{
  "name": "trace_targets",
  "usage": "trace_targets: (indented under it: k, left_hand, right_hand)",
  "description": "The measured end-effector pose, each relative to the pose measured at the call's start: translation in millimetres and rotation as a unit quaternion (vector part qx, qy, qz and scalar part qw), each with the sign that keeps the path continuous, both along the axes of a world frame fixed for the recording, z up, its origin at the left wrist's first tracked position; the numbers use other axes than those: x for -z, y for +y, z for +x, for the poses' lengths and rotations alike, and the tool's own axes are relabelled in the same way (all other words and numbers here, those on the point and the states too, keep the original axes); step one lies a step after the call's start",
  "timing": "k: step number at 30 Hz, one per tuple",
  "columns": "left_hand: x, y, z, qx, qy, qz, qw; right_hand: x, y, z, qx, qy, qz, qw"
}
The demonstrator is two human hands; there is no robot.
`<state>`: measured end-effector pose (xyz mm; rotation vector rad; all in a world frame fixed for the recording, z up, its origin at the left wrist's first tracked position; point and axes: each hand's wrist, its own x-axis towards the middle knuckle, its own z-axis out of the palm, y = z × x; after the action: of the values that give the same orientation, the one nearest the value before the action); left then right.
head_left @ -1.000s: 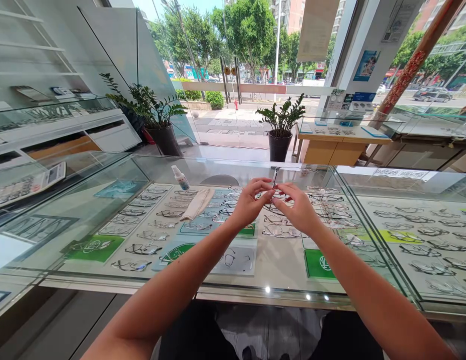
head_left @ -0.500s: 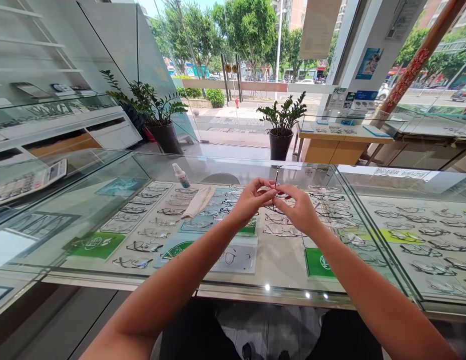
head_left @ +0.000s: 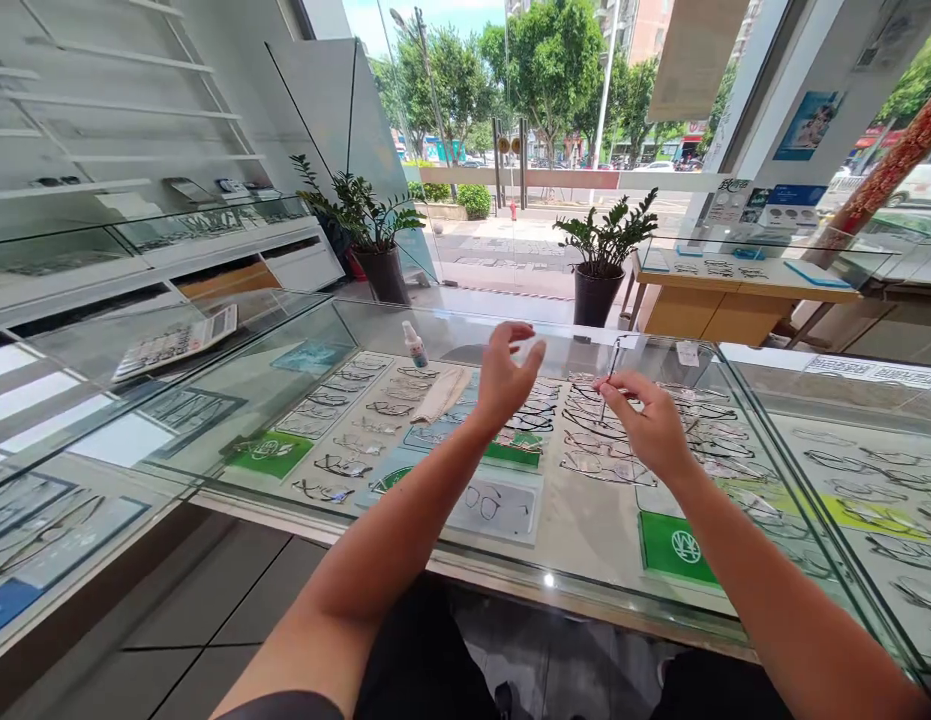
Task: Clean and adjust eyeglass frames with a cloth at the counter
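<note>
Item [head_left: 613, 362]: 1, slim, dark with a bright gleam towards its top, leaning slightly off upright, right of centre in the frame. Likely eyeglasses seen edge-on; I cannot tell for certain. Held up over the counter.

Right hand [head_left: 649, 415]: 1, right of centre. My thumb and forefinger pinch the item part-way along its length. Whether my other fingers touch it, I cannot tell.

Left hand [head_left: 508, 380]: 1, near centre, raised and well apart from the item. Thumb spread away from curved fingers; nothing visible between them.

Glass counter [head_left: 577, 535]: spans the middle and lower frame, with rows of eyeglasses [head_left: 343, 466] showing through its top.

Spray bottle [head_left: 415, 345]: 1, white, left of centre.

Cloth [head_left: 441, 395]: 1, pale, near the bottle, lower and to its right.

Handling notes, my judgement: with 1 hand bearing the item, a light but sure pinch suits it. Too hard could bend so thin a part; too loose could let it swivel. Clearance above the glass guards against knocks. My left hand is best placed under the lower end for support, fingertips on edges rather than any lens.
</note>
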<state>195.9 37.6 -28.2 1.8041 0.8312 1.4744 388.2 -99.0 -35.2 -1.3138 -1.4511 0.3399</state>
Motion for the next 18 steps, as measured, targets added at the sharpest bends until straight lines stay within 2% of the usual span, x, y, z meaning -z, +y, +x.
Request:
trace_targets:
  k: [2,3,4,6,9,10,14,18]
  left_hand:
    - [-4.9,25.1,-19.7,-0.192,-0.007,0.097,0.977]
    - [-5.9,38.3,-30.6,-0.28,-0.007,0.107,0.954]
    - [-5.5,51.3,-41.6,-0.356,-0.006,0.093,0.93]
    - [-0.4,75.1,-61.7,-0.445,0.003,0.012,0.895]
    - [15.7,103.5,-83.7,-0.46,0.026,-0.151,0.875]
    - [22.1,111.0,-88.7,-0.454,0.028,-0.174,0.873]
    - [45.4,131.5,-100.7,-0.418,0.035,-0.219,0.881]
    - [57.9,138.4,-103.0,-0.394,0.035,-0.24,0.887]
  right_hand:
    - [-3.4,-1.1,4.1,0.019,-0.005,0.002,1.0]
    - [-4.9,-1.6,5.9,0.028,-0.009,0.001,1.0]
    - [-6.0,-1.9,7.5,0.037,-0.012,0.0,0.999]
    - [-7.1,-2.3,10.1,0.052,-0.017,-0.006,0.998]
    - [-6.7,-2.7,12.4,0.062,-0.026,-0.01,0.998]
    - [-6.4,-2.8,12.9,0.063,-0.03,-0.011,0.998]
    - [-6.0,-3.4,13.1,0.067,-0.031,-0.019,0.997]
    - [-7.3,-3.2,12.5,0.064,-0.02,-0.024,0.997]
